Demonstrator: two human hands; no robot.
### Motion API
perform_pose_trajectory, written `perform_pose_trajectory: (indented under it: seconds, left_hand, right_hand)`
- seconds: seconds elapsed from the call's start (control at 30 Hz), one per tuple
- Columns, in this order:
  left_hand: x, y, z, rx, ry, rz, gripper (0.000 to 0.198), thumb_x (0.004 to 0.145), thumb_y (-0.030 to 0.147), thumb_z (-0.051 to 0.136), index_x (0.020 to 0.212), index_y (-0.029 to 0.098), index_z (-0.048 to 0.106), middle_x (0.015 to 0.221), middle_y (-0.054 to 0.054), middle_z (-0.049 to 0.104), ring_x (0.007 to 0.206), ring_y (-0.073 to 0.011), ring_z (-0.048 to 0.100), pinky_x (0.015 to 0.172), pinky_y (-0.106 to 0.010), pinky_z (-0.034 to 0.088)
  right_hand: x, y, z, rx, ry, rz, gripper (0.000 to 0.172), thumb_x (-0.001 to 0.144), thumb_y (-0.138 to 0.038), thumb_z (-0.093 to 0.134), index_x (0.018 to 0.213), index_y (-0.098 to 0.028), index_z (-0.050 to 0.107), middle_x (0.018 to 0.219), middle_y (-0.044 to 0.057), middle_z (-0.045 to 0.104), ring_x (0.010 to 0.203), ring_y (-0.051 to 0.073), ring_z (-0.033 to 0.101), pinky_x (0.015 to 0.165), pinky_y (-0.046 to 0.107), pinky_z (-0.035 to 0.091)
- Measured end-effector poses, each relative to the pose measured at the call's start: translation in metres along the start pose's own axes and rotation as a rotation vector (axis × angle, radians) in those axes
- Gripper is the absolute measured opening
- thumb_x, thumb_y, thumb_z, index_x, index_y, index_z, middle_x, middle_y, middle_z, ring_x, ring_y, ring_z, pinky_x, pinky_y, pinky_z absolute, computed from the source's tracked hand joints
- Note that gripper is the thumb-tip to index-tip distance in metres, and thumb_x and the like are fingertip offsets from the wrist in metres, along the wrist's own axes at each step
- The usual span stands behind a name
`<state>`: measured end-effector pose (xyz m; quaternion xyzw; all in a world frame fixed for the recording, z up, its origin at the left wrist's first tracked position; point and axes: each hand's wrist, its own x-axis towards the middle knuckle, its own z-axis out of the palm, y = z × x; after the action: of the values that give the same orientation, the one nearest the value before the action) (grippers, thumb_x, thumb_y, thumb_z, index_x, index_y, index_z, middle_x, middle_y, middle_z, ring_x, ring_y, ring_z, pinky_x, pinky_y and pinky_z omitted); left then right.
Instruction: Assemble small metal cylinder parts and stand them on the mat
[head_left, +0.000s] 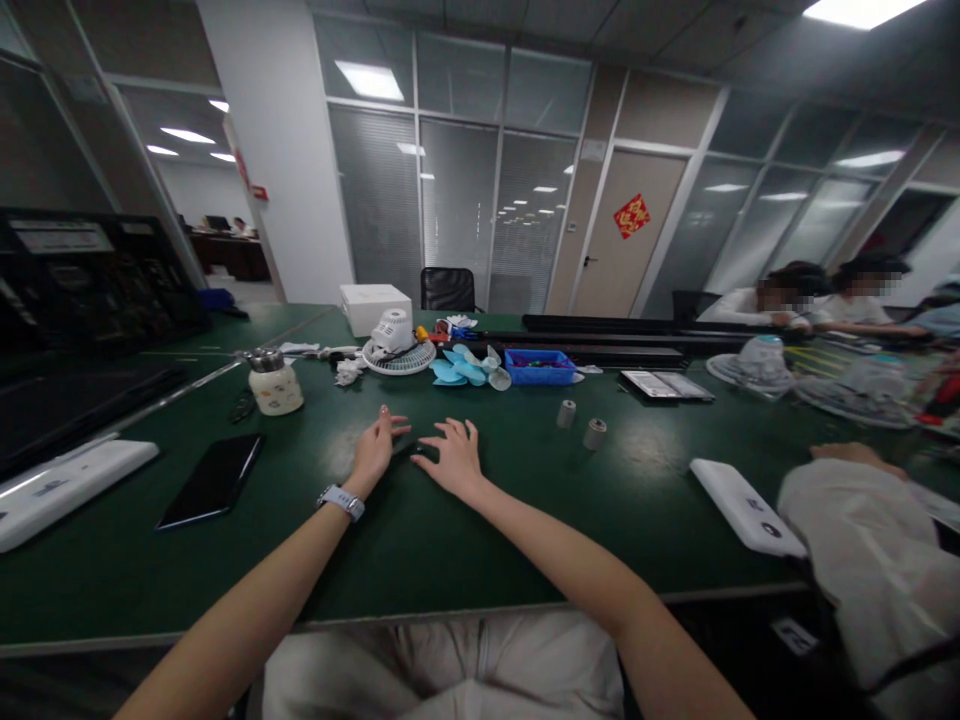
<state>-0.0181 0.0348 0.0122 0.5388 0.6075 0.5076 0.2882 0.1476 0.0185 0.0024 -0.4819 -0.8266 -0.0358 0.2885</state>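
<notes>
Both my hands rest side by side on the green table (465, 540), a little ahead of me. My left hand (375, 447), with a watch (341, 501) on the wrist, lies flat with its fingers stretched forward. My right hand (452, 455) is also flat, fingers spread and pointing left toward the other hand. A small dark object (417, 450) lies between the two hands; I cannot make out what it is. Neither hand grips anything.
A black phone (212, 479) lies at left, a white device (71, 487) further left. A patterned jar (274, 381), a white fan body (396, 341), blue fan blades (469, 367), a blue tray (538, 367) and two small cylinders (580, 423) stand behind. Other people sit at right.
</notes>
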Motion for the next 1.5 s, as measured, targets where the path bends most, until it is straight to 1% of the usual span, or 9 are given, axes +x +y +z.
perform_pose_trajectory:
  seconds: [0.1, 0.2, 0.3, 0.43, 0.6, 0.83, 1.27, 1.4, 1.5]
  left_hand:
    - [0.0, 0.0, -0.001, 0.034, -0.01, -0.007, 0.082, 0.081, 0.078, 0.02, 0.101, 0.015, 0.069, 0.093, -0.013, 0.074, 0.097, -0.0291, 0.066, 0.088, -0.041, 0.048]
    - [0.0, 0.0, -0.001, 0.059, -0.023, 0.001, 0.082, 0.081, 0.078, 0.021, 0.1, 0.015, 0.069, 0.09, -0.013, 0.075, 0.096, -0.0293, 0.066, 0.088, -0.042, 0.048]
    - [0.001, -0.001, -0.001, 0.034, -0.049, -0.009, 0.08, 0.081, 0.078, 0.022, 0.101, 0.015, 0.068, 0.087, -0.012, 0.075, 0.092, -0.0282, 0.068, 0.084, -0.041, 0.049]
    - [0.001, 0.0, 0.001, 0.032, -0.084, -0.009, 0.077, 0.082, 0.076, 0.024, 0.099, 0.016, 0.068, 0.082, -0.01, 0.075, 0.085, -0.0261, 0.069, 0.078, -0.037, 0.051]
    - [-0.002, 0.003, 0.002, 0.062, -0.093, 0.018, 0.075, 0.082, 0.075, 0.026, 0.097, 0.015, 0.068, 0.077, -0.009, 0.074, 0.08, -0.0248, 0.069, 0.076, -0.035, 0.05]
    - [0.001, -0.003, 0.003, 0.074, -0.115, 0.036, 0.074, 0.081, 0.075, 0.027, 0.096, 0.015, 0.068, 0.076, -0.009, 0.074, 0.077, -0.0243, 0.069, 0.073, -0.034, 0.05]
    - [-0.003, 0.002, 0.003, 0.118, -0.14, 0.07, 0.069, 0.082, 0.073, 0.028, 0.087, 0.016, 0.068, 0.07, -0.007, 0.072, 0.072, -0.0228, 0.068, 0.069, -0.031, 0.048]
    - [-0.004, 0.001, 0.003, 0.122, -0.15, 0.071, 0.067, 0.083, 0.071, 0.029, 0.088, 0.017, 0.068, 0.069, -0.006, 0.072, 0.071, -0.0228, 0.068, 0.067, -0.031, 0.048]
    - [-0.003, 0.001, 0.005, 0.149, -0.164, 0.08, 0.065, 0.084, 0.07, 0.029, 0.087, 0.018, 0.068, 0.068, -0.006, 0.072, 0.071, -0.0229, 0.067, 0.067, -0.031, 0.047]
  right_hand:
    - [0.009, -0.005, 0.008, 0.029, -0.01, 0.022, 0.023, 0.087, -0.045, 0.059, 0.095, -0.03, 0.074, 0.114, 0.005, 0.064, 0.117, 0.022, 0.047, 0.106, 0.045, 0.024]
    - [0.012, 0.013, -0.01, 0.008, 0.011, -0.025, 0.02, 0.089, -0.041, 0.058, 0.09, -0.03, 0.074, 0.106, 0.003, 0.067, 0.11, 0.02, 0.051, 0.106, 0.044, 0.024]
    - [0.007, 0.061, -0.05, -0.088, 0.139, 0.042, 0.021, 0.09, -0.04, 0.055, 0.091, -0.03, 0.074, 0.107, 0.003, 0.066, 0.111, 0.021, 0.049, 0.107, 0.047, 0.018]
    - [-0.009, 0.147, -0.102, -0.264, 0.399, 0.433, 0.03, 0.093, -0.038, 0.048, 0.092, -0.023, 0.074, 0.103, 0.009, 0.068, 0.105, 0.026, 0.05, 0.103, 0.049, 0.017]
    - [-0.025, 0.208, -0.117, -0.361, 0.354, 0.696, 0.029, 0.091, -0.039, 0.051, 0.092, -0.022, 0.075, 0.092, 0.01, 0.07, 0.093, 0.026, 0.056, 0.096, 0.046, 0.021]
    - [-0.021, 0.213, -0.107, -0.223, 0.321, 0.685, 0.032, 0.092, -0.042, 0.048, 0.1, -0.024, 0.072, 0.093, 0.006, 0.072, 0.087, 0.02, 0.062, 0.081, 0.032, 0.031]
    - [-0.022, 0.206, -0.116, -0.246, 0.191, 0.785, 0.036, 0.091, -0.049, 0.046, 0.106, -0.029, 0.072, 0.095, 0.01, 0.071, 0.091, 0.025, 0.064, 0.083, 0.037, 0.037]
    - [-0.041, 0.214, -0.122, -0.241, 0.24, 0.763, 0.058, 0.079, -0.05, 0.064, 0.129, -0.021, 0.057, 0.109, 0.016, 0.065, 0.097, 0.028, 0.063, 0.082, 0.037, 0.043]
    - [-0.064, 0.231, -0.126, -0.117, 0.242, 0.754, 0.061, 0.068, -0.04, 0.076, 0.123, -0.02, 0.059, 0.106, 0.012, 0.067, 0.094, 0.025, 0.064, 0.08, 0.033, 0.047]
